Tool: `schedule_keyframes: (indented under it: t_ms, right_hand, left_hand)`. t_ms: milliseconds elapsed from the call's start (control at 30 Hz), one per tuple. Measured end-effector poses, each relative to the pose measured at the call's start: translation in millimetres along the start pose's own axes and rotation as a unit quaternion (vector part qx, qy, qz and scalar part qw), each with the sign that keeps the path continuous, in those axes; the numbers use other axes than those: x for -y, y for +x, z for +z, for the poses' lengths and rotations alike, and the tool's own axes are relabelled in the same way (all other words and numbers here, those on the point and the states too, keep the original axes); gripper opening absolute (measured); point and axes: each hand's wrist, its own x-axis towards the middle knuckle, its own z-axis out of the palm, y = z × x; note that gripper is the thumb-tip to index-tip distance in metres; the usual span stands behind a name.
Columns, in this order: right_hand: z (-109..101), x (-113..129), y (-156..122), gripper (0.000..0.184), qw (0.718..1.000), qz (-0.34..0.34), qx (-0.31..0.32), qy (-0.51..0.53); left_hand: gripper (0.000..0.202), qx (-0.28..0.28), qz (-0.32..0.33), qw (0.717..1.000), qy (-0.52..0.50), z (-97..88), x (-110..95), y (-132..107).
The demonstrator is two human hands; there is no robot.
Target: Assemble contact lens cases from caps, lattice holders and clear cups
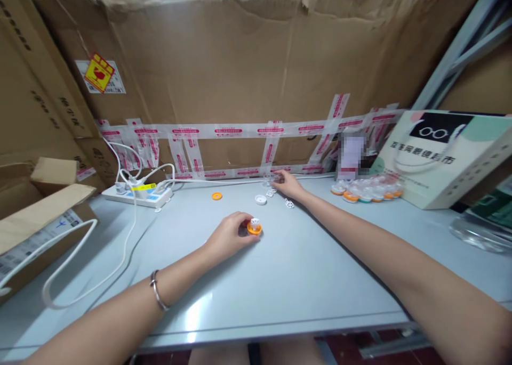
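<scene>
My left hand is closed around a small orange round base, with a white slotted piece standing in its middle. Farther back, my right hand reaches to a clear plastic piece near the cardboard wall; its fingers are bent at that piece, and their exact grip is too small to make out. Close by on the table lie a white ring-shaped cap, a small white part and a white wheel-like part with a stem. An orange ring lies to the left of them.
A white power strip with plugs and cables sits at the left, beside an open cardboard box. Several clear-topped pieces with coloured bases are grouped at the right, before a paper bag. A large cardboard sheet walls the back.
</scene>
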Motion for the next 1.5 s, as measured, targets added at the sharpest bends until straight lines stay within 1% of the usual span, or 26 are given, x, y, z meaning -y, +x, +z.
schedule_keyframes:
  t_ms: [100, 167, 233, 267, 300, 333, 400, 467, 567, 700, 833, 1000, 1167, 1400, 1500]
  right_hand:
    - [-4.5, 12.5, -10.9, 0.04, 0.999, -0.006, -0.031, 0.026]
    - [-9.5, 28.2, -27.4, 0.04, 0.998, -0.024, -0.024, 0.052]
    - [-12.4, 46.9, -51.5, 0.039, 0.996, -0.045, 0.02, 0.077]
    - [-12.5, 55.8, -65.1, 0.038, 0.992, -0.057, 0.06, 0.092]
    - [-11.8, 63.6, -78.5, 0.037, 0.982, -0.072, 0.126, 0.125]
    - [-10.4, 69.9, -91.0, 0.037, 0.97, -0.083, 0.175, 0.145]
    - [-6.3, 77.1, -110.3, 0.034, 0.959, -0.088, 0.219, 0.155]
    - [-2.3, 78.2, -120.4, 0.033, 0.956, -0.079, 0.233, 0.158]
    - [1.1, 74.4, -123.7, 0.033, 0.953, -0.072, 0.246, 0.162]
    - [0.9, 71.3, -124.9, 0.033, 0.946, -0.081, 0.267, 0.163]
    - [0.8, 70.9, -127.9, 0.028, 0.945, -0.096, 0.278, 0.146]
    - [3.0, 67.7, -128.6, 0.027, 0.94, -0.096, 0.297, 0.14]
    - [4.0, 64.9, -128.7, 0.025, 0.939, -0.104, 0.295, 0.139]
    - [5.6, 59.9, -128.9, 0.019, 0.939, -0.142, 0.287, 0.126]
    - [6.2, 59.6, -131.6, 0.016, 0.939, -0.156, 0.283, 0.115]
  left_hand:
    - [0.027, -0.001, 0.001, 1.0, -0.008, 0.5, 1.2, 0.5]
    - [0.028, 0.0, 0.004, 1.0, -0.017, 1.5, 2.0, 0.8]
    - [0.033, -0.001, 0.004, 1.0, -0.025, 2.6, 2.6, 1.1]
    - [0.035, -0.002, 0.003, 1.0, -0.027, 3.0, 2.8, 1.2]
    - [0.037, -0.002, 0.002, 1.0, -0.027, 3.3, 2.9, 1.2]
    - [0.039, -0.001, 0.002, 1.0, -0.028, 3.5, 3.0, 1.2]
    - [0.04, 0.003, 0.005, 0.999, -0.036, 3.6, 3.0, 1.0]
    - [0.041, 0.009, 0.01, 0.999, -0.047, 3.3, 2.7, 0.4]
    - [0.04, 0.019, 0.023, 0.998, -0.048, 2.2, 1.8, -0.7]
    - [0.038, 0.029, 0.037, 0.998, -0.052, 0.8, 0.2, -1.2]
    - [0.039, 0.027, 0.042, 0.997, -0.055, 1.3, 0.5, -0.8]
    - [0.035, 0.026, 0.051, 0.996, -0.062, 2.3, 3.7, 0.2]
    - [0.038, 0.025, 0.045, 0.996, -0.068, 2.6, 4.9, 1.4]
    - [0.043, 0.018, 0.036, 0.998, -0.054, 4.2, 4.3, 1.4]
    - [0.041, 0.013, 0.032, 0.998, -0.057, 5.4, 5.7, 0.9]
